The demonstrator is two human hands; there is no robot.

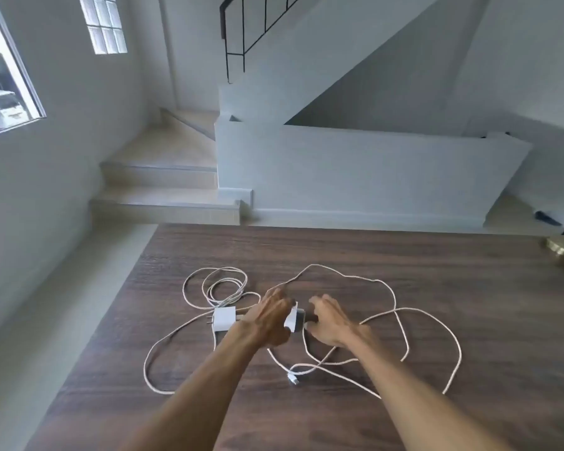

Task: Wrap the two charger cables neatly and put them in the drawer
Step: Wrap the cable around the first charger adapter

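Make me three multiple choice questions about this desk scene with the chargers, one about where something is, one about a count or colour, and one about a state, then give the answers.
1. Where does the free white adapter lie?
A. left of the left hand
B. right of the right hand
C. on the stairs

2. How many charger adapters show on the wooden table?
A. one
B. two
C. four

3. What state are the white cables in?
A. coiled into tight bundles
B. spread in loose loops
C. hanging off the table edge

Answers:
1 A, the adapter sits flat just left of the left hand.
2 B, one lies free and a second adapter is gripped by the left hand, with the right hand at its other side.
3 B, the cords sprawl in wide loops across the tabletop.
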